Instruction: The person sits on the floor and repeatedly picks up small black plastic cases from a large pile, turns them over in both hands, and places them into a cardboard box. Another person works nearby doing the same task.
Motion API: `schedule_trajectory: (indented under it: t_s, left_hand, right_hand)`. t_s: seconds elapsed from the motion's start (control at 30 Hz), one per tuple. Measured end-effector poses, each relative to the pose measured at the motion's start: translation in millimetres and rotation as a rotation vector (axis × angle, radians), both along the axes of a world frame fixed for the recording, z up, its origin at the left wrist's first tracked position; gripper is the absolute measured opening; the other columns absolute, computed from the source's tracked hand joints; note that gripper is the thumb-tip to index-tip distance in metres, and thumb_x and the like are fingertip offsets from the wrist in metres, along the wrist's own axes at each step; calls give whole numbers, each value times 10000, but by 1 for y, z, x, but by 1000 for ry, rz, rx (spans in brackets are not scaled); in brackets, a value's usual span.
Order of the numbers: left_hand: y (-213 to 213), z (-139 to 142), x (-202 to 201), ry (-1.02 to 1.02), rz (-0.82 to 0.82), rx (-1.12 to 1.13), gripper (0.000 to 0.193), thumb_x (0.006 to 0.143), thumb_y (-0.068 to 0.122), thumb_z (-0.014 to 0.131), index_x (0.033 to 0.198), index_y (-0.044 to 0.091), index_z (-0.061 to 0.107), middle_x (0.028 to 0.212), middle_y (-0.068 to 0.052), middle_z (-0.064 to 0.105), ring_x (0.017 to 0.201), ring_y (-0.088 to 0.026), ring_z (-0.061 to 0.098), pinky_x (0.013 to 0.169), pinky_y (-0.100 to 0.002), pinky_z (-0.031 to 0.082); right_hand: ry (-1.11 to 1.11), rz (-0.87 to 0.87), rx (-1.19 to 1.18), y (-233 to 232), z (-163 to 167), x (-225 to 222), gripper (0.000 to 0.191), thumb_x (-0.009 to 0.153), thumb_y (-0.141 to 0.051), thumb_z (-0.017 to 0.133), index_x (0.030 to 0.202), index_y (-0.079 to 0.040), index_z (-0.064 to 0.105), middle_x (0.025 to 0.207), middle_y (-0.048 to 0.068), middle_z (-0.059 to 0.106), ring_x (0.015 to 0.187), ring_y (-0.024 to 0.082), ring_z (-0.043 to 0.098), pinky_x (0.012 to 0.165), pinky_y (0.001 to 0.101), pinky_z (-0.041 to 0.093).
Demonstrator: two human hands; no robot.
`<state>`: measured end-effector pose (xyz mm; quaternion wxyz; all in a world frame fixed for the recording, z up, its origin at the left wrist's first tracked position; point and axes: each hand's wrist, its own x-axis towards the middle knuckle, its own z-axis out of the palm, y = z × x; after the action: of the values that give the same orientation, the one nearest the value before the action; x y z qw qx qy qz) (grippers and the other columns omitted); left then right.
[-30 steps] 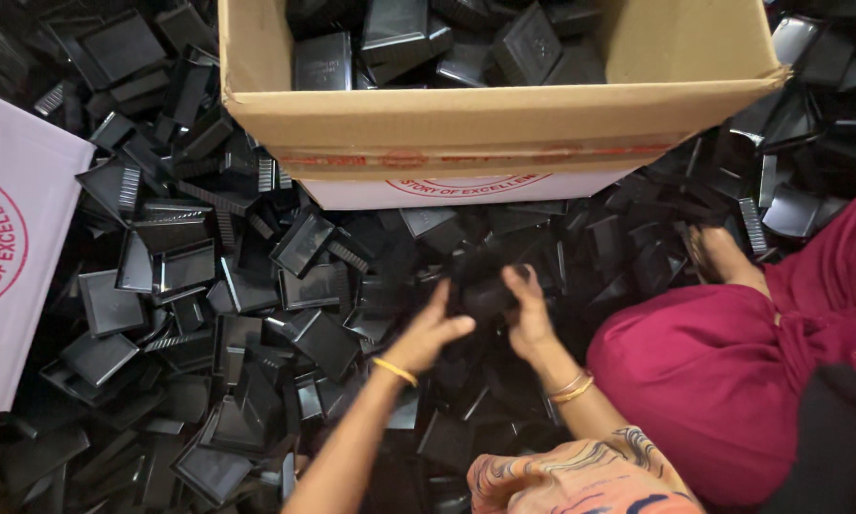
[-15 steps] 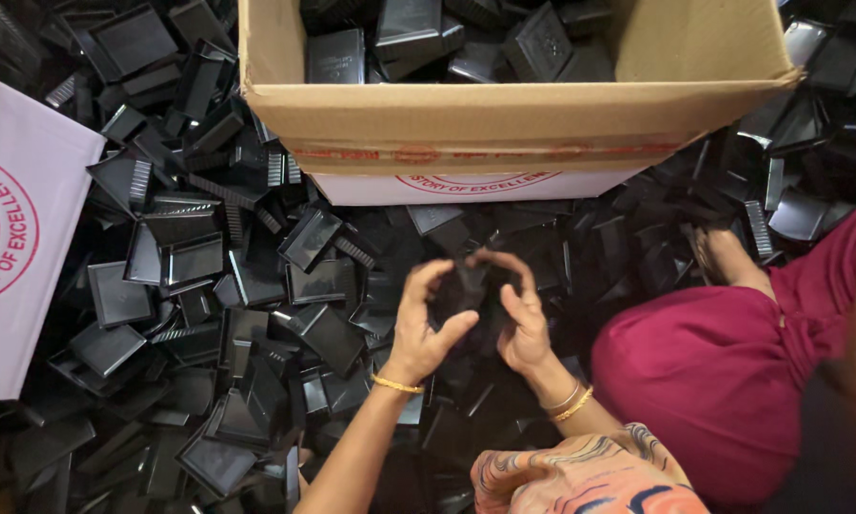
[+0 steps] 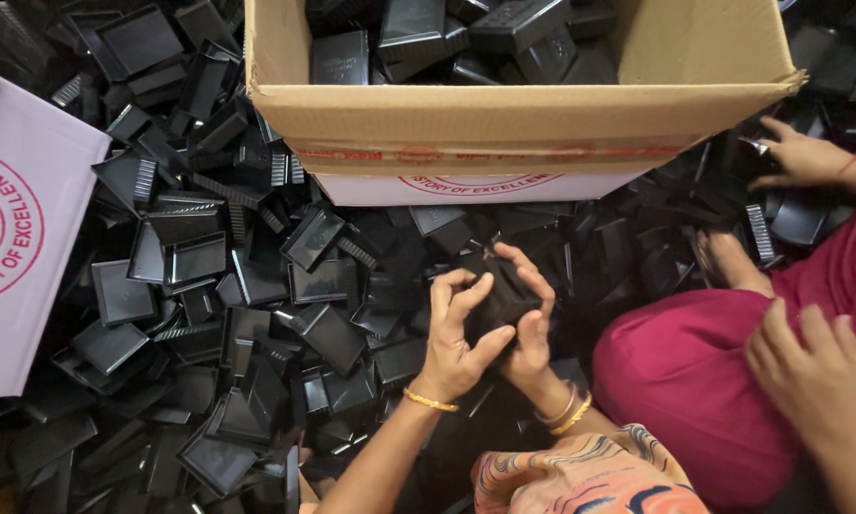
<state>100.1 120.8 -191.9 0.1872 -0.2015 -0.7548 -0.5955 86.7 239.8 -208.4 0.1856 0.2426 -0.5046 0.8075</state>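
- Against the picture of half a second ago, both hands have come closer together around the black plastic piece [image 3: 500,297]; a second ago they were still down in the heap, so the piece has been lifted clear of it; a co-worker's hand [image 3: 821,381] now shows at the near right edge, where none showed before.
- The left hand [image 3: 454,335] is clenched on the piece from the left, thumb under it and fingers curled over its top edge; the right hand [image 3: 528,319] grasps it from the right and far side (fingers arched over the top).
- The piece sits between the two hands, just above the heap and near the middle of the scene; its long axis seems to run from near left to far right, but most of it is hidden by fingers, so which way it faces cannot be told.
- The cardboard box [image 3: 504,119] stands open at the far side, holding many black plastic pieces lying at all angles.
- A white carton [image 3: 19,247] with a red round mark lies at the left edge; its contents are not visible.
- The heap of black trays [image 3: 209,276] covers the floor around both; another co-worker's hand [image 3: 799,154] rests on it at the far right.
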Motion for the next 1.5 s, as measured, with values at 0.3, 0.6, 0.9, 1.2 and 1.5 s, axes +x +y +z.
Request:
schedule_trajectory:
  t_s: [0.3, 0.6, 0.9, 1.2, 1.5]
  left_hand:
    - [-10, -1, -9, -10, -129, -44, 658, 871, 359, 795, 1439, 133, 552, 1400, -191, 458, 1312, -350, 457, 1178, -474, 396]
    - [12, 7, -9, 91, -58, -82, 863, 891, 540, 673, 1530, 42, 374, 1610, -281, 297, 1488, -424, 339, 1265, -531, 252]
    - [-21, 33, -16, 410, -202, -320, 527, 904, 64, 772, 1352, -33, 513, 1370, -224, 619, 1278, -402, 644, 1160, -486, 510]
    - [-20, 123, -48, 724, -190, -394, 408, 1022, 53, 669, 1381, -62, 512, 1348, -288, 616, 1300, -411, 623, 1193, -523, 496]
    - [-136, 150, -119, 467, 515, -227, 233, 1100, 93, 642, 1332, 75, 628, 1257, -90, 651, 1180, -253, 633, 1059, -376, 516]
  right_hand:
    - [6, -68, 36, -4, 7, 7, 430, 1152, -486, 403, 1488, -218, 421, 1644, 226, 272, 1448, 341, 447, 1230, 503, 408]
    - [-97, -58, -84, -11, 19, 3, 426, 1157, -474, 379, 1461, -183, 446, 1628, 152, 302, 1443, 319, 449, 1237, 494, 391]
    - [-139, -4, -376, 55, 3, -40, 566, 1210, -532, 304, 1015, -56, 538, 979, 98, 584, 852, 235, 604, 808, 364, 493]
    - [-205, -185, 110, 75, -27, -63, 531, 1136, -561, 413, 1063, -50, 539, 986, 142, 580, 907, 245, 558, 890, 375, 467]
    - [-345, 164, 1862, -10, -100, -23, 795, 836, -556, 719, 1432, -91, 472, 1449, 144, 455, 1364, 382, 363, 1060, 589, 323]
